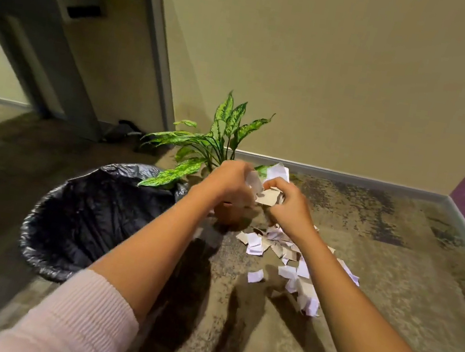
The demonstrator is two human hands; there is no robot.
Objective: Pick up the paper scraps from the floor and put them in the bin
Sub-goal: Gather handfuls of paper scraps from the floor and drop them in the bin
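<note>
- One bundle of scraps (pixel 275 173) up off the floor (pixel 377 274), pinched between left grip (pixel 232 182) and right grip (pixel 287 206); both curled round the paper, neither spread.
- Held just in front of the plant (pixel 219 137) and above its pot (pixel 228 213), to the right of the bin (pixel 43 225) and not yet over it.
- Plenty more lying in a pile (pixel 288 257) on the floor, under the right forearm and just beside the pot.
- Reads as the gather-and-carry step: handful collected, drop into the bin not yet made.
- Next, most likely: swing the bundle left over the bin's open mouth, keeping both grips tight to avoid shedding pieces, then let go and reach down for the pile.
- Bundle crumpled, with no clear long axis; tallest white piece pointing up and away, toward the wall.
- Pile stretched in a strip, long axis running from beside the pot back toward the wearer, slanting right.
- Bin mouth tilted toward the camera, lined with a black bag; contents too dark to tell.
</note>
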